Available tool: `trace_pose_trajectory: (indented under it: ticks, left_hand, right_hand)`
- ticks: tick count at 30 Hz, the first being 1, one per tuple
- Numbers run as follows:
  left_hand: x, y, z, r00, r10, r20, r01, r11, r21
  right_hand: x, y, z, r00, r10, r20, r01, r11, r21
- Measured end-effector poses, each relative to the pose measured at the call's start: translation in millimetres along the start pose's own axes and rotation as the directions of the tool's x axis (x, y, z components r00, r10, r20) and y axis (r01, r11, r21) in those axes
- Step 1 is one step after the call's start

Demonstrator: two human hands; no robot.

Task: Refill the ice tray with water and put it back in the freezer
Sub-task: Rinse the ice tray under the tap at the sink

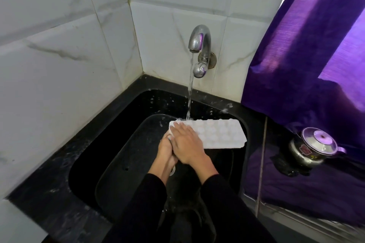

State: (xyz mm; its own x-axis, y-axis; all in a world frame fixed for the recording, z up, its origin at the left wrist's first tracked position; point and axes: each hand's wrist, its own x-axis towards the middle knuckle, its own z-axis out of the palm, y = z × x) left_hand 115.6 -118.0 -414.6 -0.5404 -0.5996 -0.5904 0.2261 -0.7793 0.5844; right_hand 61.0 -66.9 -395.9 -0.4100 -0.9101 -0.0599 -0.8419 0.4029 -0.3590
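hands: both hands work at the left end of the ice tray, over the sink.
right hand: the right hand lies flat on top of the tray's left end, fingers straight and pressing down, not curled round it.
left hand: the left hand sits under and beside the right, at the tray's near left corner; it seems to grip that corner from below, though the right hand hides most of the fingers.
ice tray: white, long, held roughly level above the black sink basin, its far left corner under the stream of water from the tap. the bumpy face showing looks like the cell bottoms, so the tray may be upside down; i cannot tell for sure.
handling: likely thin plastic, light when dry, noticeably heavier and tippy once the cells hold water. wet plastic will be slippery, and a long tray held at one end will tend to sag or twist and spill.
where to hold: judged best at both short ends, one hand each, thumbs on the rim, kept level.
risk: splash from the stream hitting the edge; drops already dot the dark surface round the sink.
nearby: a steel pot with a lid stands on the right, well apart, beside a purple curtain.
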Motion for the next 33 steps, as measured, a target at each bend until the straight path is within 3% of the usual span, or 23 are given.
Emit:
trace_pose_trajectory:
  ticks: [3,6,10,12,14,16,18,21,27,29,33]
  left_hand:
    - [7,11,6,0.998,0.057,-0.006,-0.057,0.998,-0.006]
    - [11,24,3,0.994,0.104,-0.025,-0.105,0.993,-0.046]
    - [11,30,2,0.995,0.104,-0.007,-0.104,0.993,-0.060]
    - [14,28,7,0.995,0.099,0.003,-0.098,0.995,-0.032]
    - [14,24,14,0.997,0.077,0.019,-0.077,0.997,-0.006]
    - [10,21,18,0.999,0.035,0.033,-0.036,0.999,0.026]
    - [7,21,16,0.999,0.026,0.026,-0.027,0.999,0.027]
    - [11,34,3,0.995,0.097,-0.014,-0.098,0.995,-0.014]
    - [13,45,-14,0.984,0.160,-0.075,-0.161,0.987,-0.005]
    - [10,43,-10,0.985,0.151,-0.087,-0.152,0.988,-0.004]
    - [3,38,-4,0.986,0.147,-0.074,-0.142,0.987,0.069]
  right_hand:
    - [9,10,-8,0.999,0.041,0.011,-0.039,0.990,-0.137]
    - [20,37,-25,0.982,0.187,0.008,-0.183,0.969,-0.163]
    - [20,62,-42,0.886,0.462,0.029,-0.456,0.882,-0.118]
    - [22,49,-38,0.862,0.507,0.002,-0.504,0.858,-0.100]
    - [28,25,-31,0.922,0.384,-0.048,-0.387,0.917,-0.102]
    - [31,3,-24,0.983,0.166,-0.079,-0.175,0.976,-0.127]
    - [30,-4,-23,0.997,0.035,-0.062,-0.045,0.985,-0.166]
    - [27,16,-29,0.997,0.066,-0.041,-0.072,0.983,-0.167]
    - [17,47,-30,0.909,0.416,0.001,-0.414,0.904,-0.111]
    - [20,32,-27,0.927,0.371,-0.053,-0.374,0.921,-0.109]
    - [22,-4,-15,0.996,0.029,-0.089,-0.037,0.995,-0.094]
